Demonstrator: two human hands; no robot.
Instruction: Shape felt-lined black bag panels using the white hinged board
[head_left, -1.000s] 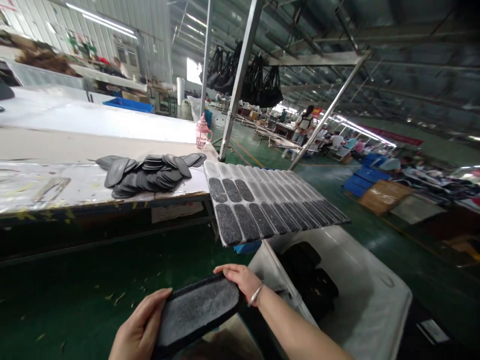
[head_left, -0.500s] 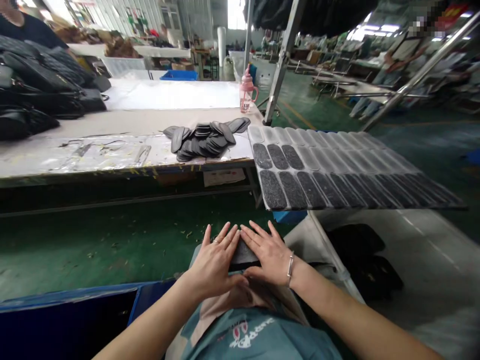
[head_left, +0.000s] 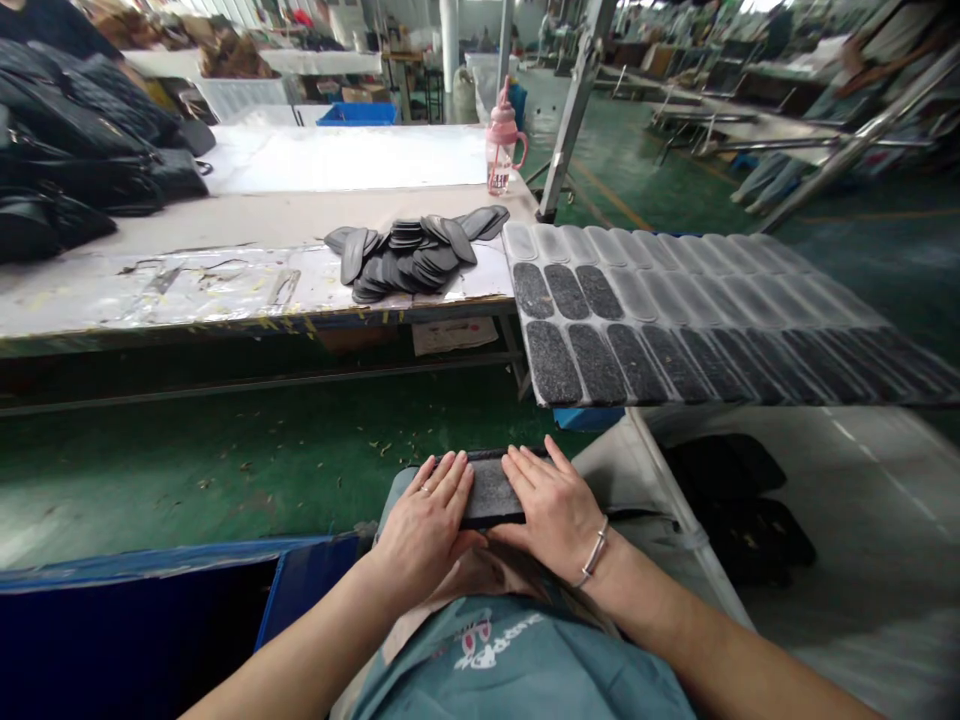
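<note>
Green floor [head_left: 300, 440] | left hand [head_left: 429, 510], right hand [head_left: 553, 508]: flattened on grey panel [head_left: 490, 490]

Can count one left hand [head_left: 424, 520], one right hand [head_left: 555, 508], one gray-and-black piece [head_left: 490, 490], one bracelet [head_left: 596, 552], one ring [head_left: 425, 488], one pink bottle [head_left: 502, 148], and three dark ovals [head_left: 568, 291] in the middle row of one board [head_left: 720, 300].

It's a slim pad [head_left: 489, 488], grey and textured on top, black along the edges, lying crosswise on the lap [head_left: 517, 568], middle in plain view, ends mostly hidden
</note>
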